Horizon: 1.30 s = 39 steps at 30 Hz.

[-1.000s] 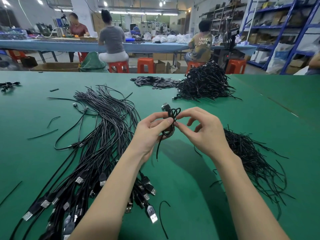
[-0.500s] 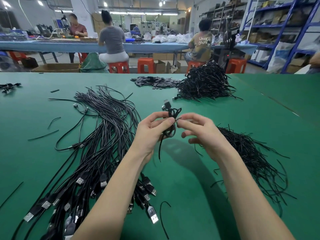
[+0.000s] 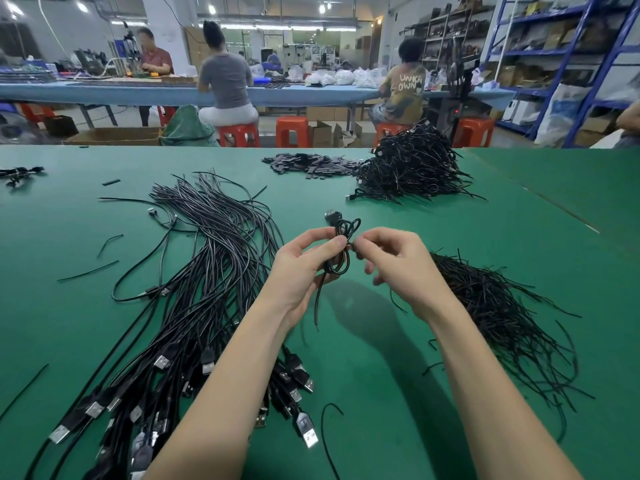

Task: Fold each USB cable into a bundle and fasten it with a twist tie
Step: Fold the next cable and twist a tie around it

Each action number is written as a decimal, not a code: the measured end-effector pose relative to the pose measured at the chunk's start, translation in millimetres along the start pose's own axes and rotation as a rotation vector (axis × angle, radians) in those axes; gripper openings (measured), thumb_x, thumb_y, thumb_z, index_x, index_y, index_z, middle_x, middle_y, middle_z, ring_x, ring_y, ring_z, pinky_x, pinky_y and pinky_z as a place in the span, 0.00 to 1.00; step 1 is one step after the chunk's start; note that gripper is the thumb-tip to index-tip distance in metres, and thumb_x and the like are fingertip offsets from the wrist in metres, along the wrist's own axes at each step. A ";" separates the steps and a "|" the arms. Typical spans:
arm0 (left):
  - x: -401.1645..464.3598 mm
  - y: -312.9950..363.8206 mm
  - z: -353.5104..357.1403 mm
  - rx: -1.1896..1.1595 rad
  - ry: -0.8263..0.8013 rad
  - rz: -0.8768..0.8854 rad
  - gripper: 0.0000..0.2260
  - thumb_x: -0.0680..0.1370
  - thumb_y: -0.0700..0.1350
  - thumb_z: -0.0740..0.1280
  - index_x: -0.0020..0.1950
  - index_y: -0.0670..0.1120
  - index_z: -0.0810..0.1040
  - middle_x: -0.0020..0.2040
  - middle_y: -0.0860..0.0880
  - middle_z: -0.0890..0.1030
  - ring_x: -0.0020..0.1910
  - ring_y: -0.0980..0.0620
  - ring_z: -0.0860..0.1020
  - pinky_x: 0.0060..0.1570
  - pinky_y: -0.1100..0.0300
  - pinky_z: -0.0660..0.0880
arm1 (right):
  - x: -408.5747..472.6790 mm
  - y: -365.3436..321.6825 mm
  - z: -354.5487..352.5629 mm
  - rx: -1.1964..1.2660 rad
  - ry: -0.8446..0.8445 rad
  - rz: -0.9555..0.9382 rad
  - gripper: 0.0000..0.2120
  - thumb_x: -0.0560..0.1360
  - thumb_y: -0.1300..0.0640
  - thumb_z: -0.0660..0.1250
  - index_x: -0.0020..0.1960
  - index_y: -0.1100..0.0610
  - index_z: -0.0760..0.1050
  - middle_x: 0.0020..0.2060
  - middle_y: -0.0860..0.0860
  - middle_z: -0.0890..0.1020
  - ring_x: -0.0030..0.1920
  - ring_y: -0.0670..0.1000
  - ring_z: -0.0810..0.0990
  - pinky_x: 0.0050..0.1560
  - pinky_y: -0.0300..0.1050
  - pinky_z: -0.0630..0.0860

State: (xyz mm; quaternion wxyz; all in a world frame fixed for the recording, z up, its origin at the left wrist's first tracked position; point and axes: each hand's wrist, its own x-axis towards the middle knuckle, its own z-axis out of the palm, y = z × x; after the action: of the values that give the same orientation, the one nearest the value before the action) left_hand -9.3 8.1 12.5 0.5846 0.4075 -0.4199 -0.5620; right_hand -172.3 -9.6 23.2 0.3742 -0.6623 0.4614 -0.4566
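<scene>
Nearest the tabletop (image 3: 363,393) front edge there's a big fan of loose USB cables (image 3: 194,306) on the left side, plugs toward me. Just past that, both hands are up over the middle of the tabletop. Left hand (image 3: 304,268) has its grip curled around a folded cable bundle (image 3: 341,247), thumb pressing on it. Right hand (image 3: 398,265) pinches at the bundle's middle, touching it; can't make out the tie itself. Twist ties (image 3: 502,306) piled right of that hand. Finished bundles (image 3: 412,166) heaped near the far edge.
</scene>
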 end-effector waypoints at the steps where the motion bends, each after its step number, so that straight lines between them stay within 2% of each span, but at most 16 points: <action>1: -0.1 -0.6 0.6 0.003 0.004 -0.004 0.05 0.74 0.42 0.74 0.49 0.49 0.83 0.41 0.49 0.85 0.37 0.56 0.80 0.34 0.65 0.76 | -1.4 -5.6 1.4 0.224 -0.097 0.216 0.08 0.80 0.56 0.68 0.41 0.53 0.81 0.34 0.45 0.81 0.30 0.43 0.76 0.29 0.34 0.72; 2: -0.2 -0.9 1.3 0.004 0.006 -0.010 0.05 0.74 0.42 0.74 0.48 0.50 0.83 0.40 0.49 0.84 0.36 0.56 0.80 0.34 0.64 0.76 | -2.1 -8.6 0.6 0.342 -0.141 0.344 0.09 0.79 0.56 0.68 0.41 0.53 0.80 0.34 0.47 0.80 0.29 0.44 0.76 0.28 0.34 0.72; 3: 0.2 -1.0 1.5 0.003 0.007 -0.018 0.04 0.74 0.42 0.74 0.47 0.50 0.83 0.39 0.49 0.84 0.35 0.56 0.80 0.33 0.64 0.76 | -1.2 -8.4 -0.2 0.351 -0.148 0.361 0.08 0.79 0.56 0.68 0.41 0.53 0.80 0.35 0.48 0.81 0.29 0.45 0.77 0.28 0.35 0.73; 4: 0.7 -0.8 1.2 -0.004 0.007 -0.027 0.05 0.74 0.42 0.74 0.47 0.49 0.83 0.39 0.49 0.83 0.34 0.55 0.79 0.33 0.64 0.76 | -1.1 -6.6 -0.2 0.265 -0.115 0.276 0.07 0.79 0.56 0.69 0.42 0.53 0.81 0.37 0.48 0.82 0.30 0.46 0.78 0.29 0.36 0.74; 6: 1.6 0.4 0.2 -0.023 0.008 -0.043 0.05 0.74 0.42 0.74 0.49 0.48 0.82 0.38 0.49 0.83 0.33 0.55 0.79 0.33 0.63 0.76 | -2.9 -3.9 -1.1 -0.016 0.031 -0.066 0.03 0.77 0.56 0.72 0.45 0.49 0.81 0.40 0.45 0.84 0.33 0.47 0.80 0.35 0.36 0.76; 9: 2.4 1.8 -1.7 -0.044 0.003 -0.052 0.06 0.75 0.42 0.73 0.51 0.47 0.81 0.37 0.49 0.83 0.34 0.55 0.79 0.34 0.63 0.75 | -4.7 0.5 -0.6 -0.251 0.099 -0.420 0.08 0.73 0.56 0.74 0.49 0.46 0.80 0.42 0.42 0.83 0.38 0.46 0.81 0.36 0.40 0.78; 12: 1.8 2.1 -2.5 -0.049 -0.013 -0.064 0.07 0.75 0.42 0.73 0.53 0.46 0.82 0.37 0.50 0.82 0.34 0.55 0.79 0.33 0.63 0.75 | -4.9 4.4 0.8 -0.342 0.141 -0.514 0.07 0.73 0.57 0.75 0.48 0.48 0.82 0.42 0.41 0.82 0.38 0.48 0.81 0.35 0.47 0.79; 19: -0.6 0.8 2.0 -0.077 -0.026 -0.105 0.10 0.75 0.42 0.73 0.57 0.44 0.81 0.41 0.49 0.83 0.35 0.56 0.79 0.35 0.63 0.74 | -6.3 8.2 6.1 -0.377 0.244 -0.545 0.03 0.73 0.56 0.74 0.45 0.49 0.82 0.41 0.41 0.81 0.37 0.47 0.80 0.34 0.49 0.79; 22: 0.0 0.9 2.2 -0.079 -0.018 -0.065 0.10 0.75 0.42 0.73 0.56 0.44 0.81 0.42 0.49 0.83 0.37 0.56 0.79 0.34 0.64 0.75 | -5.9 7.7 12.6 -0.229 0.235 -0.427 0.03 0.74 0.58 0.75 0.44 0.50 0.82 0.39 0.42 0.83 0.36 0.46 0.81 0.33 0.46 0.79; 26: 0.9 5.6 -3.4 0.030 -0.041 0.167 0.10 0.70 0.43 0.76 0.51 0.47 0.83 0.48 0.48 0.86 0.45 0.55 0.82 0.44 0.61 0.76 | -1.9 -2.5 9.6 0.383 0.015 0.072 0.03 0.74 0.62 0.76 0.43 0.55 0.85 0.34 0.48 0.84 0.31 0.45 0.79 0.31 0.37 0.76; 29: -1.9 7.7 -9.5 0.161 -0.143 0.342 0.09 0.71 0.40 0.76 0.48 0.52 0.85 0.48 0.49 0.86 0.48 0.54 0.83 0.48 0.65 0.77 | -4.0 -6.7 2.2 1.061 -0.272 0.606 0.07 0.64 0.63 0.78 0.40 0.63 0.82 0.34 0.52 0.80 0.28 0.44 0.77 0.25 0.32 0.75; 30: -2.2 8.4 -11.4 0.180 -0.161 0.366 0.09 0.72 0.40 0.76 0.48 0.52 0.86 0.48 0.49 0.86 0.48 0.54 0.84 0.48 0.65 0.77 | -6.3 -8.0 3.4 1.184 -0.314 0.672 0.09 0.62 0.63 0.79 0.40 0.63 0.82 0.34 0.53 0.80 0.28 0.44 0.77 0.24 0.32 0.75; 31: -1.7 9.1 -13.0 0.177 -0.156 0.368 0.09 0.72 0.40 0.76 0.48 0.52 0.86 0.48 0.49 0.86 0.48 0.54 0.84 0.48 0.66 0.77 | -7.5 -8.7 5.1 1.172 -0.330 0.653 0.10 0.63 0.62 0.79 0.42 0.63 0.82 0.35 0.52 0.81 0.28 0.44 0.77 0.25 0.32 0.76; 34: -0.4 10.7 -16.7 0.044 -0.064 0.234 0.07 0.69 0.45 0.77 0.47 0.51 0.86 0.47 0.48 0.86 0.45 0.54 0.83 0.45 0.62 0.77 | -7.4 -7.3 8.2 0.501 -0.168 0.204 0.09 0.71 0.61 0.77 0.50 0.57 0.83 0.40 0.49 0.85 0.33 0.46 0.80 0.33 0.36 0.79; 36: 0.2 9.8 -18.6 -0.017 -0.007 0.144 0.07 0.69 0.45 0.76 0.46 0.50 0.85 0.45 0.47 0.86 0.43 0.54 0.82 0.45 0.58 0.77 | -6.3 -5.4 6.3 0.068 -0.018 -0.116 0.08 0.73 0.59 0.78 0.51 0.52 0.84 0.42 0.45 0.86 0.36 0.45 0.81 0.37 0.36 0.79; 39: 0.4 8.2 -17.5 -0.013 0.014 0.101 0.05 0.75 0.41 0.73 0.50 0.47 0.82 0.44 0.48 0.86 0.40 0.55 0.82 0.40 0.60 0.78 | -5.0 1.5 5.1 -0.291 0.103 -0.378 0.06 0.72 0.53 0.78 0.48 0.47 0.84 0.43 0.40 0.85 0.39 0.44 0.82 0.36 0.37 0.78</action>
State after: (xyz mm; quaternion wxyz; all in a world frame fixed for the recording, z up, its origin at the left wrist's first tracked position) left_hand 9.8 8.1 14.8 0.6180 0.3859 -0.4321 -0.5314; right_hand -168.6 -4.9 19.0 0.1587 -0.7598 0.4084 -0.4804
